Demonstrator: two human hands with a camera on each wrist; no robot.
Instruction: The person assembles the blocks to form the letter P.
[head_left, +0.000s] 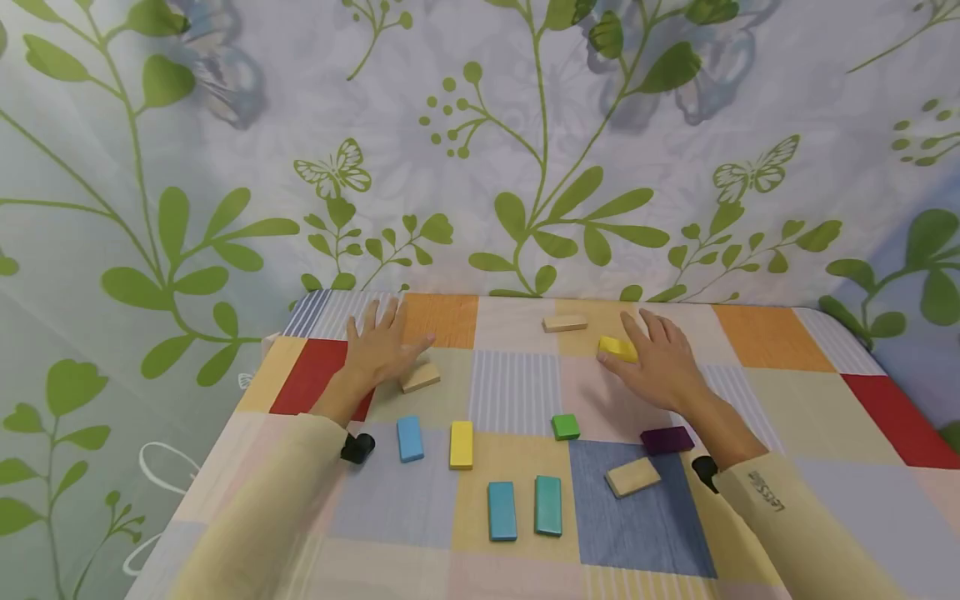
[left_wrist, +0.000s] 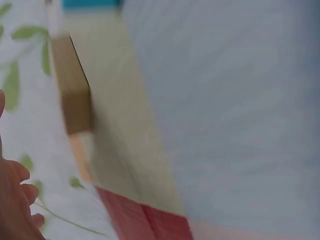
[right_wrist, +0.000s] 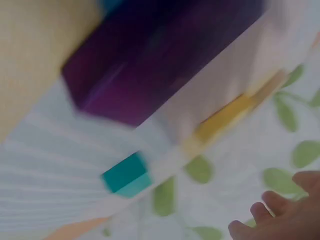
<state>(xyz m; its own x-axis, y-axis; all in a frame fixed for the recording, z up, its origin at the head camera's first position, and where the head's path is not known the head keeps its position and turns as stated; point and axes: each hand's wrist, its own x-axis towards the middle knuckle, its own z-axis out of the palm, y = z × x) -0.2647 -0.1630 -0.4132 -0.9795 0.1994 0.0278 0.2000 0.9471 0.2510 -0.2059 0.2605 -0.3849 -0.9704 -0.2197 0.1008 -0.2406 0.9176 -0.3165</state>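
Note:
In the head view my left hand (head_left: pixel 378 350) is spread with straight fingers over the far left of the patchwork cloth, beside a plain wooden block (head_left: pixel 421 377). That same plain block (left_wrist: pixel 72 85) stands apart from the fingers in the left wrist view. My right hand (head_left: pixel 660 362) is held with fingers extended; its thumb overlaps a yellow block (head_left: pixel 617 350) in the head view. The right wrist view has a purple block (right_wrist: pixel 160 60) close up, a teal block (right_wrist: pixel 126 174) and the yellow block (right_wrist: pixel 225 117), with the right hand's fingers apart from them.
Near the front lie a blue block (head_left: pixel 502 511) and a teal-green block (head_left: pixel 548 506). Others are a light blue block (head_left: pixel 410 439), another yellow block (head_left: pixel 461 445), a green block (head_left: pixel 566 427) and plain blocks (head_left: pixel 633 477). A leaf-patterned curtain (head_left: pixel 375 108) hangs behind the table.

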